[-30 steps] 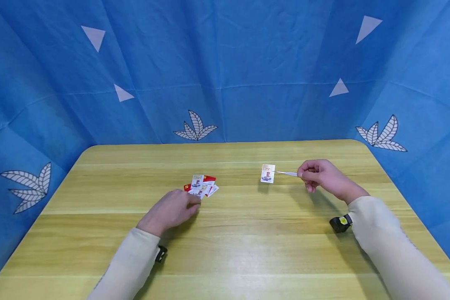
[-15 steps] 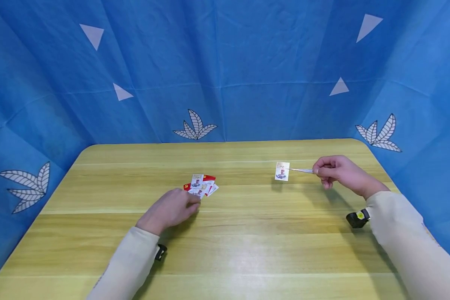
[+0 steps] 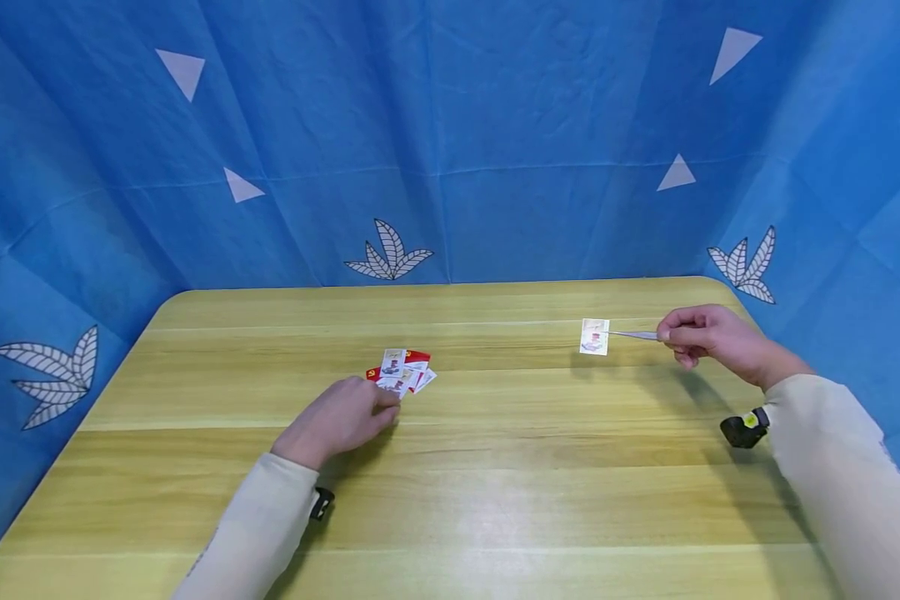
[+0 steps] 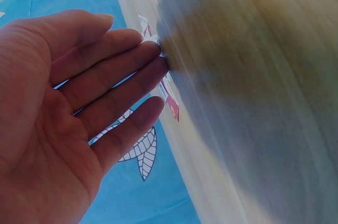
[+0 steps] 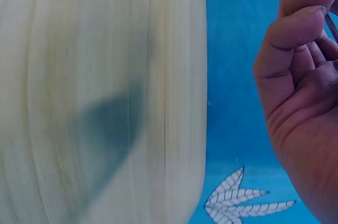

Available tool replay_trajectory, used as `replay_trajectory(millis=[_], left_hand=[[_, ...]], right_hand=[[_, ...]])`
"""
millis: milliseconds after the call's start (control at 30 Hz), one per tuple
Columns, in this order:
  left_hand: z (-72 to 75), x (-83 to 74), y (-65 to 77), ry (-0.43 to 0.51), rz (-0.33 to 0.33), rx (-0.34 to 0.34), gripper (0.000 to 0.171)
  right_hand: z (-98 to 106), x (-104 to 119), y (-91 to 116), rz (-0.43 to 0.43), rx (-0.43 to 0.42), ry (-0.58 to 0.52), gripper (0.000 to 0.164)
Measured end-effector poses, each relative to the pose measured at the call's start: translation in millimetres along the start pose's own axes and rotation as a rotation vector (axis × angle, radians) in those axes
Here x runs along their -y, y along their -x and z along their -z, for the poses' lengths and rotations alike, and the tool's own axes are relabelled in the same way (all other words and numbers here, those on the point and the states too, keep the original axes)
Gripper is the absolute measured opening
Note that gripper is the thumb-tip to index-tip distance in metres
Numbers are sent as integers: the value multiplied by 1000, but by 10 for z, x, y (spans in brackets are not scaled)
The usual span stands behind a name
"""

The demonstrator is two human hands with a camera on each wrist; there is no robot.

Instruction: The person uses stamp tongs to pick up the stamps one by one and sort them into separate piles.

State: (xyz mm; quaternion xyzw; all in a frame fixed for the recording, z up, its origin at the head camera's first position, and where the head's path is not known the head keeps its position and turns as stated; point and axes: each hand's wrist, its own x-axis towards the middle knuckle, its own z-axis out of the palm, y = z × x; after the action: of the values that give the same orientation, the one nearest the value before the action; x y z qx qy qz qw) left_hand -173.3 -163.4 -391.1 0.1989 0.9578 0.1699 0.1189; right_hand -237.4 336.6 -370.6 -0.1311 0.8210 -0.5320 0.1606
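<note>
My right hand (image 3: 712, 337) pinches a pair of metal tweezers (image 3: 633, 335) between thumb and fingers. Its tips hold a small white-bordered postage stamp (image 3: 594, 337) with a printed picture, raised over the right part of the table, its shadow below. In the right wrist view only a short piece of the tweezers (image 5: 331, 26) shows. Left of the middle lies a loose overlapping pile of stamps (image 3: 393, 364), some red, some white. The fingertips of my left hand (image 3: 345, 421) rest at the pile's near edge; in the left wrist view the fingers (image 4: 116, 84) are stretched out.
The wooden table (image 3: 480, 467) has rounded far corners. A blue curtain (image 3: 435, 150) printed with triangles and leaves hangs behind it and along both sides. A black wrist camera (image 3: 745, 428) sits under the right cuff.
My right hand has moved to the right and slightly away, carrying the stamp in the tweezers. The left hand and the pile have stayed in place.
</note>
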Motion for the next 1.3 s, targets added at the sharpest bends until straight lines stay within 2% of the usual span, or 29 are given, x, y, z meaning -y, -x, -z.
replay_trajectory(millis=[233, 567, 800, 900, 1133, 1300], left_hand=[[-2, 18, 0, 1, 7, 5, 22], [2, 4, -5, -11, 18, 15, 21], [-17, 13, -19, -20, -13, 3, 9], [-25, 24, -22, -23, -21, -3, 7], [-35, 25, -24, -34, -14, 2, 17], [-24, 25, -27, -35, -20, 4, 16]], right_hand=[[122, -87, -65, -48, -6, -14, 20], [180, -145, -204, -130, 3, 44, 31], [205, -209, -266, -162, 12, 35, 28], [231, -240, -280, -179, 29, 45, 26], [303, -298, -316, -228, 94, 75, 28], [325, -319, -334, -275, 116, 75, 28]])
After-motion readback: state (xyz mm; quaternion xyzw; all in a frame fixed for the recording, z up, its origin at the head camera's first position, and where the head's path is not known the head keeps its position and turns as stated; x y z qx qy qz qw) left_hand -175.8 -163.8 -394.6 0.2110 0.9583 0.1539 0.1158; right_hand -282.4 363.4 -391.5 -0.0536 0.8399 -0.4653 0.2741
